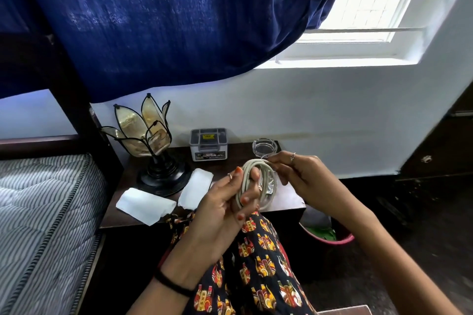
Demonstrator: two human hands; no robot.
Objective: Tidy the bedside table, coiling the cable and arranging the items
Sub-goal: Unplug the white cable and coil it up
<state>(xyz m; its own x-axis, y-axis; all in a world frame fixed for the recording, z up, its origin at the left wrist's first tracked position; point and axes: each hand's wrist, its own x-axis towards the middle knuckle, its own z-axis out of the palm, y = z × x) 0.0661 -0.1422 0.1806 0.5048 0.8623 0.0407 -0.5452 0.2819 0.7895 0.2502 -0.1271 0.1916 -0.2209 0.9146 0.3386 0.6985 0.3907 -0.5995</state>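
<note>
A white cable (265, 174) is wound in several loops around the fingers of my left hand (227, 202), which holds the coil above the front of the dark bedside table (289, 202). My right hand (297, 171) pinches the cable at the top of the coil. On the table stand a lotus-shaped glass lamp (146, 140) on a black base, a small grey plastic box (208, 144) and a clear glass ashtray (265, 148). Two white paper pieces (146, 206) (195, 186) lie near the lamp base.
A striped mattress (43, 212) borders the table on the left. A blue curtain (166, 20) hangs above, beside a bright window (363, 13). A pink-rimmed bin (330, 238) sits on the floor to the table's right. Dark furniture (445, 140) stands at the far right.
</note>
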